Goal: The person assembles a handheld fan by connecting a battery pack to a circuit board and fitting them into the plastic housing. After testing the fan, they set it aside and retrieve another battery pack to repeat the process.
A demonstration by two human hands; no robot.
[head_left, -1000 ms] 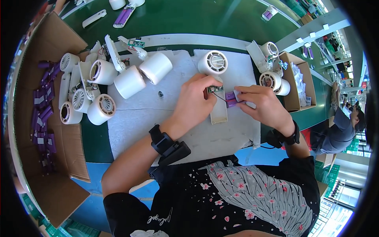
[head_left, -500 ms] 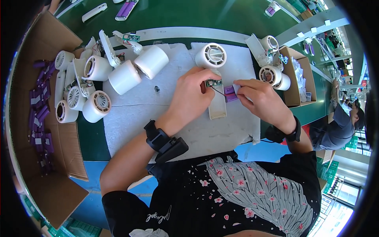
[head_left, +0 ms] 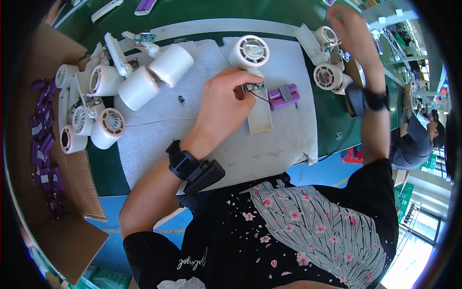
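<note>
At the upper end of the open white casing (head_left: 260,118), the left hand (head_left: 224,98) pinches the circuit board (head_left: 254,87). Right of the casing, the battery pack (head_left: 276,93) bears its grey patch (head_left: 287,90) but is not yet inside. The right hand (head_left: 353,31) is well apart, upper right of the casing; its finger state cannot be told.

A blue floor (head_left: 313,183) shows below the green workbench (head_left: 216,12), with bright windows (head_left: 409,257) lower right.
</note>
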